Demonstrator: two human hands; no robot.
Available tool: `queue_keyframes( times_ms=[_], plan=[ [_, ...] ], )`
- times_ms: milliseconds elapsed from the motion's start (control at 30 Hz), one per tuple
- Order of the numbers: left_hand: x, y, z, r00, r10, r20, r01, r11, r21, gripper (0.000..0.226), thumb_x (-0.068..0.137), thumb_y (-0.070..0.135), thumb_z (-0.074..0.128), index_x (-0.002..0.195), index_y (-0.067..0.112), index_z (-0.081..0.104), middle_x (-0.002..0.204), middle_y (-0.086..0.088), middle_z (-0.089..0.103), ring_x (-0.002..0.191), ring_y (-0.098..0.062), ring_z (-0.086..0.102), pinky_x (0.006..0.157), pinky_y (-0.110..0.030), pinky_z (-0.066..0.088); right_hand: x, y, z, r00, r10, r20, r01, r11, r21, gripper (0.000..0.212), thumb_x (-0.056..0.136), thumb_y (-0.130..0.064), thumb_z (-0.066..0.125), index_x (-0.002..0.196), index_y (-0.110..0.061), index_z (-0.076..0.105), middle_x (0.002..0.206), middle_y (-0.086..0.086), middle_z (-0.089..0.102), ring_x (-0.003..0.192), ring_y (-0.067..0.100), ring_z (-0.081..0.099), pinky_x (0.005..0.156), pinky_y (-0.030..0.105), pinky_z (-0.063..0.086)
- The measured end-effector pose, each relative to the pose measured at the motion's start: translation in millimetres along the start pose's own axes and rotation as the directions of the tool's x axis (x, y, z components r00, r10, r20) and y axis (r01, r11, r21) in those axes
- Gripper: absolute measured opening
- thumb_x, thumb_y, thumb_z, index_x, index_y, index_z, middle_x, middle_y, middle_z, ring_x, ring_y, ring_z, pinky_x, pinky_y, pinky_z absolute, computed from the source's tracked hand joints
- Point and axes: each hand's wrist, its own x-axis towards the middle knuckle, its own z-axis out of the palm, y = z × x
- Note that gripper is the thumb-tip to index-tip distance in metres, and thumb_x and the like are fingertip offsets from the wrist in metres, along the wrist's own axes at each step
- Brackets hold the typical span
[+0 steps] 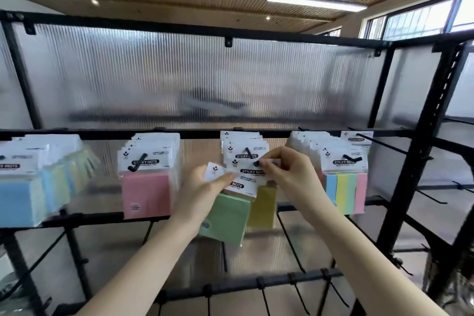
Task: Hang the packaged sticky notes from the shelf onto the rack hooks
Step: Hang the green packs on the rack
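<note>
My left hand [205,187] grips a green sticky-note pack [225,218] by its white header card, tilted, in front of the middle hook. My right hand [287,169] pinches the white header of a yellow pack [263,206] right at the black hook tip [255,163]. Behind them several packs hang on that middle hook [247,151]. Whether the yellow pack's hole is over the hook tip is hidden by my fingers.
Pink packs [146,192] hang on the hook to the left, blue and pastel ones [23,200] at far left, multicolour striped packs [345,192] to the right. A lower rail [256,283] carries bare hooks. The black rack upright [420,161] stands at right.
</note>
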Motion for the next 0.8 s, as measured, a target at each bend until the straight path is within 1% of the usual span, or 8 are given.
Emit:
queue_keyframes(
  times_ms=[100, 167, 200, 233, 367, 533, 700, 800],
  plan=[
    [9, -9, 4, 0.996, 0.035, -0.078, -0.026, 0.994, 0.110, 0.038, 0.073, 0.047, 0.074, 0.091, 0.015, 0.065, 0.086, 0.000, 0.071, 0.089, -0.020, 0.066, 0.077, -0.034, 0.044, 9, 5, 5, 0.994, -0.084, -0.065, 0.071, 0.979, -0.189, 0.006, 0.085, -0.011, 0.069, 0.083, -0.014, 0.064, 0.076, -0.012, 0.064, 0.073, -0.008, 0.060, 0.066, 0.010, 0.048],
    [14, -12, 5, 0.992, 0.069, -0.102, -0.050, 0.983, 0.176, 0.029, 0.083, 0.039, 0.068, 0.097, 0.014, 0.064, 0.093, 0.001, 0.068, 0.093, 0.003, 0.061, 0.082, -0.015, 0.042, 16, 7, 10, 0.990, -0.110, -0.086, 0.084, 0.960, -0.266, 0.008, 0.085, -0.005, 0.068, 0.087, -0.012, 0.064, 0.081, -0.009, 0.063, 0.075, -0.008, 0.057, 0.066, 0.004, 0.042],
    [16, -12, 5, 0.989, 0.098, -0.109, -0.074, 0.977, 0.201, 0.019, 0.086, 0.036, 0.067, 0.090, 0.018, 0.062, 0.088, 0.008, 0.065, 0.083, 0.016, 0.056, 0.071, -0.001, 0.036, 19, 8, 12, 0.989, -0.116, -0.094, 0.083, 0.952, -0.295, 0.009, 0.085, -0.003, 0.067, 0.089, -0.011, 0.064, 0.085, -0.005, 0.063, 0.077, -0.005, 0.057, 0.067, 0.004, 0.042],
    [17, -11, 6, 0.986, 0.121, -0.117, -0.094, 0.972, 0.215, 0.014, 0.087, 0.033, 0.066, 0.083, 0.021, 0.059, 0.081, 0.013, 0.061, 0.074, 0.022, 0.051, 0.062, 0.002, 0.033, 21, 9, 13, 0.988, -0.119, -0.098, 0.082, 0.944, -0.318, 0.010, 0.085, -0.002, 0.066, 0.092, -0.011, 0.063, 0.090, -0.002, 0.063, 0.081, -0.001, 0.057, 0.070, 0.007, 0.043],
    [24, -12, 5, 0.972, 0.191, -0.138, -0.155, 0.960, 0.233, 0.012, 0.087, 0.024, 0.066, 0.084, 0.017, 0.056, 0.083, 0.011, 0.058, 0.076, 0.008, 0.051, 0.060, 0.001, 0.032, 26, 11, 18, 0.991, -0.087, -0.099, 0.043, 0.924, -0.381, 0.018, 0.086, -0.001, 0.062, 0.103, -0.006, 0.058, 0.097, 0.000, 0.060, 0.092, 0.015, 0.058, 0.081, 0.028, 0.050],
    [18, -9, -2, 0.934, 0.269, -0.234, -0.211, 0.946, 0.246, 0.010, 0.087, 0.017, 0.066, 0.091, 0.019, 0.057, 0.088, 0.017, 0.056, 0.081, 0.011, 0.050, 0.067, 0.000, 0.033, 30, 14, 21, 0.987, -0.096, -0.130, 0.038, 0.921, -0.388, 0.022, 0.087, -0.004, 0.062, 0.107, -0.007, 0.053, 0.096, -0.002, 0.058, 0.085, 0.008, 0.055, 0.068, 0.009, 0.042],
    [-10, 16, -15, 0.868, 0.417, -0.270, -0.384, 0.908, 0.168, 0.020, 0.085, 0.012, 0.066, 0.083, 0.025, 0.052, 0.078, 0.021, 0.059, 0.074, 0.006, 0.054, 0.063, -0.004, 0.037, 24, 11, 10, 0.951, -0.234, -0.203, 0.090, 0.835, -0.543, 0.018, 0.093, -0.012, 0.056, 0.110, -0.007, 0.055, 0.097, -0.001, 0.051, 0.087, 0.016, 0.052, 0.074, 0.023, 0.041],
    [-28, 41, -11, 0.841, 0.481, -0.247, -0.469, 0.876, 0.109, 0.012, 0.084, 0.019, 0.066, 0.085, 0.023, 0.055, 0.076, 0.027, 0.059, 0.071, 0.007, 0.056, 0.058, -0.003, 0.038, 13, -6, -5, 0.925, -0.299, -0.235, 0.184, 0.893, -0.412, 0.007, 0.096, -0.015, 0.051, 0.094, -0.016, 0.057, 0.084, -0.005, 0.056, 0.073, 0.014, 0.055, 0.065, 0.029, 0.045]
  ],
)
